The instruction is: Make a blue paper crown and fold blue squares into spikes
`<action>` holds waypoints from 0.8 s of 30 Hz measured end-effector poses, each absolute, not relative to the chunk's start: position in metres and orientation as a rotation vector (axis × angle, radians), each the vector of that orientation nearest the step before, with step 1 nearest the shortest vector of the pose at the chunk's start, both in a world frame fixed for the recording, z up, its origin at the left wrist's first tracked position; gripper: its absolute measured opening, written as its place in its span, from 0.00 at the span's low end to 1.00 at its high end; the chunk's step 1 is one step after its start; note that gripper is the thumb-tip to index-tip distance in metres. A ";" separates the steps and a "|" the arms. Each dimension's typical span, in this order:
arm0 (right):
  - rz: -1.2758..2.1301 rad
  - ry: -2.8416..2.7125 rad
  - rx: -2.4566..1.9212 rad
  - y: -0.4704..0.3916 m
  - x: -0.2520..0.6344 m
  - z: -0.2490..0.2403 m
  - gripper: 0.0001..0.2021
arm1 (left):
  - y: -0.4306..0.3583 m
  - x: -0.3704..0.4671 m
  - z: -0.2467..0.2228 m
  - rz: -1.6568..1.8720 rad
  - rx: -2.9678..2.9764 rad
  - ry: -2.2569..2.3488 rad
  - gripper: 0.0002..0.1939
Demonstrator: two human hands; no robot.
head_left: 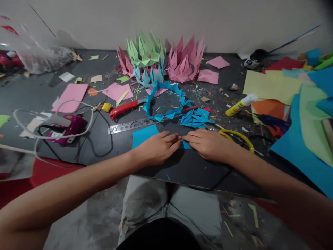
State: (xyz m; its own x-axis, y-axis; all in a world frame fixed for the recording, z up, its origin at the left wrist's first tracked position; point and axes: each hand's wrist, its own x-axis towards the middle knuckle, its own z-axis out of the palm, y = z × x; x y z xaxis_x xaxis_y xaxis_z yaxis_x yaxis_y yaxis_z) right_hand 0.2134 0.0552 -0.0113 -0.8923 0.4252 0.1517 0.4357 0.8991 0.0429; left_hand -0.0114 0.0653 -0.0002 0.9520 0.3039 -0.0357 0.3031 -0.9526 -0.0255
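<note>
Near the table's front edge, my left hand (160,147) and my right hand (205,144) meet fingertip to fingertip over a small piece of blue paper (185,145). Both have their fingers pressed together on it. Beside my left hand, partly beneath it, lies a flat blue sheet (144,134). Folded blue pieces (196,118) are piled just beyond my right hand. A ring of joined blue folds (166,115) stands behind my hands, with a clear ruler (130,126) at its front left.
Green (145,52) and pink folded crowns (185,62) stand by the wall. A red cutter (123,109) and purple device (68,129) with cables are left. A glue stick (240,105), yellow cable loop (247,140) and coloured sheets (272,86) are right.
</note>
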 end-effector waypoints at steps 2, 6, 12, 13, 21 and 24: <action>-0.118 -2.967 -0.663 0.058 0.210 -0.008 0.14 | 0.063 -0.010 -0.001 0.082 -3.083 -0.503 0.22; -0.069 -3.021 -0.709 0.061 0.208 -0.002 0.11 | 0.062 -0.014 -0.001 0.067 -3.106 -0.565 0.23; -0.047 -2.974 -0.729 0.064 0.209 -0.001 0.11 | 0.059 -0.030 0.009 0.048 -3.111 -0.722 0.21; -0.047 -2.967 -0.734 0.064 0.209 -0.001 0.11 | 0.058 -0.031 0.011 0.057 -3.107 -0.756 0.21; -0.044 -2.918 -0.845 0.056 0.231 0.003 0.10 | 0.055 -0.024 0.016 0.075 -3.079 -0.949 0.19; -0.004 -2.901 -0.900 0.053 0.234 0.005 0.10 | 0.059 -0.018 0.013 0.045 -3.045 -0.973 0.18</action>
